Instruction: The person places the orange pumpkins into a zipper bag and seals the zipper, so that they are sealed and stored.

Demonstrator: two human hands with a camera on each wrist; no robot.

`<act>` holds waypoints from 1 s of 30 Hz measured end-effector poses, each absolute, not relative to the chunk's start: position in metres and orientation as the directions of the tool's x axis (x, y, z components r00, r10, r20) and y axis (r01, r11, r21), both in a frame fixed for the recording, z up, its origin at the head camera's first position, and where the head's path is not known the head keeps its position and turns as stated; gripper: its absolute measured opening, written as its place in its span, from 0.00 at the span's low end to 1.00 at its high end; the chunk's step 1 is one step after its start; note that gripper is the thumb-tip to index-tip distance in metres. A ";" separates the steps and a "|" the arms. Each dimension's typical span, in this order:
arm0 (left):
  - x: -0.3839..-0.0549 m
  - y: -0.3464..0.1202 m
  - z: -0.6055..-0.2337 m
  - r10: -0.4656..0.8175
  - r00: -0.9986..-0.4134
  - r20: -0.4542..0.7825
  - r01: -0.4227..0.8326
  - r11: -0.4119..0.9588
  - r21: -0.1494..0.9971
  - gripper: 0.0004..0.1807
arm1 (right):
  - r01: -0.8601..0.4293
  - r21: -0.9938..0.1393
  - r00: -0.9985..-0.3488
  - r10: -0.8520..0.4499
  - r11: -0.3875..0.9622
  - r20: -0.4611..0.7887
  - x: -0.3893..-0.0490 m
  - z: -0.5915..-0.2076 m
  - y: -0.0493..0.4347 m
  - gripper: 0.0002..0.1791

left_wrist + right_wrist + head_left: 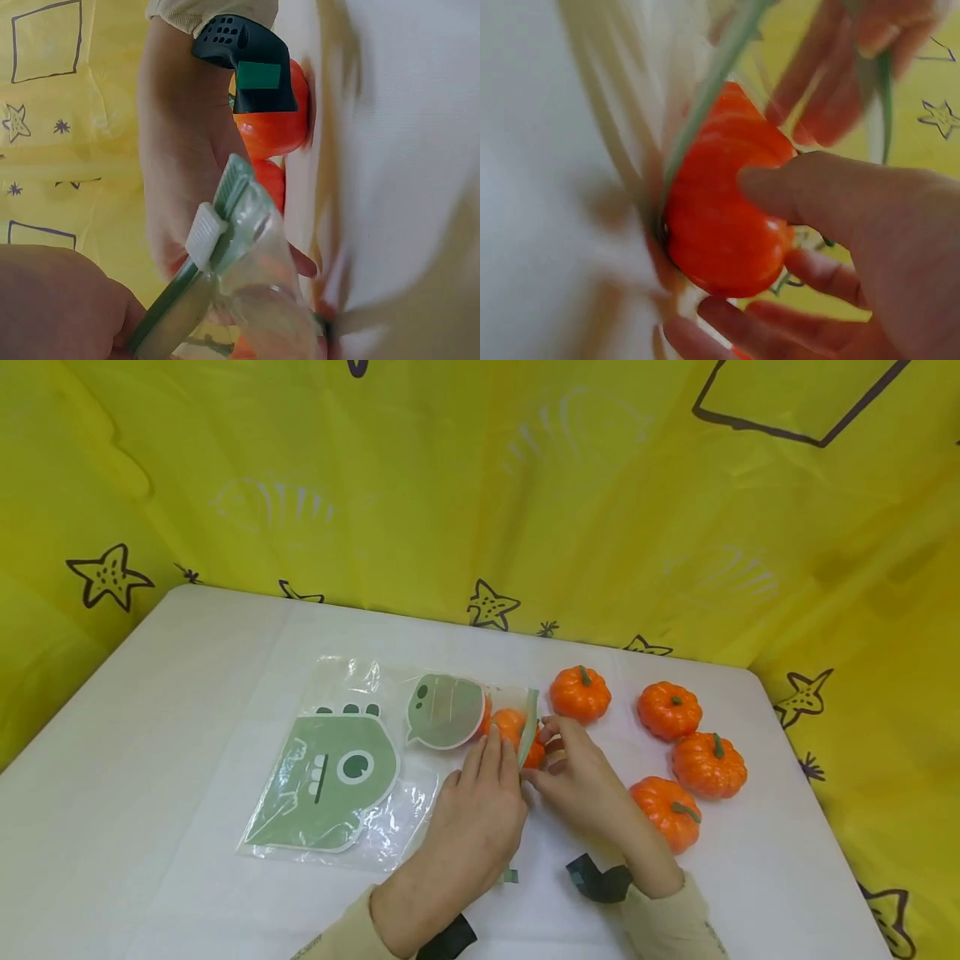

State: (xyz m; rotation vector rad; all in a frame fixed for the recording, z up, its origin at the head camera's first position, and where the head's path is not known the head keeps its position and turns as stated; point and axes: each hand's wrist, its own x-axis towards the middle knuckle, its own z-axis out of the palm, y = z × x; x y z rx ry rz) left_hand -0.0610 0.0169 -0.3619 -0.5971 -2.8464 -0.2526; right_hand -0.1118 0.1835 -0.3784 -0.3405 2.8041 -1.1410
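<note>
Pumpkin (727, 217) sits gripped by the right hand (581, 777) at the bag's (345, 806) mouth, perhaps partly inside (blur hides how far). The left hand (480, 827) pinches the bag's green lip (236, 180). Four other pumpkins (708, 766) stand on the table (187, 693), right of the bag.
</note>
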 end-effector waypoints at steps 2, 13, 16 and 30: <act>-0.062 0.017 -0.362 0.382 -0.892 0.243 0.419 0.899 0.125 0.29 | -0.178 -0.720 -0.965 -0.262 0.670 -0.006 -0.113 -0.379 0.186 0.24; -0.058 0.018 -0.365 0.395 -0.890 0.229 0.427 0.898 0.107 0.31 | -0.101 -0.732 -0.992 -0.127 0.673 0.020 -0.114 -0.385 0.177 0.21; -0.059 0.017 -0.365 0.401 -0.888 0.224 0.429 0.898 0.095 0.32 | -0.097 -0.720 -0.991 -0.135 0.688 0.004 -0.114 -0.382 0.178 0.20; -0.059 0.019 -0.368 0.379 -0.900 0.217 0.405 0.909 0.094 0.31 | -0.312 -0.651 -0.925 -0.378 0.692 0.041 -0.109 -0.367 0.200 0.08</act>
